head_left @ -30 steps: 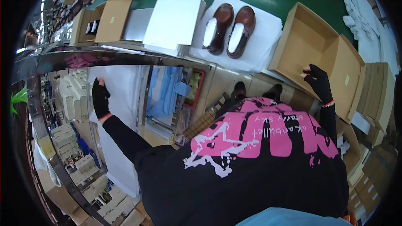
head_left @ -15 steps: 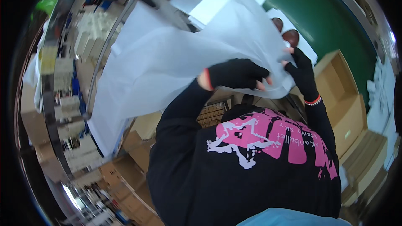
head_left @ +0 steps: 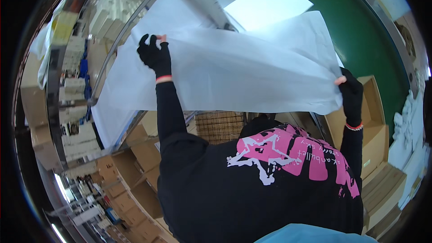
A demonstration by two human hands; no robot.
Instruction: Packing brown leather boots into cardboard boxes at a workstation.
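Gloved left hand (head_left: 155, 56) and right hand (head_left: 350, 91) pinch opposite ends of a white tissue paper sheet (head_left: 243, 72), spread above the green conveyor belt (head_left: 360, 31); light, limp, tear-prone, probably best gripped at corners

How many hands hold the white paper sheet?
2: the left hand grips the white paper sheet at its upper left edge, the right hand at its right corner.
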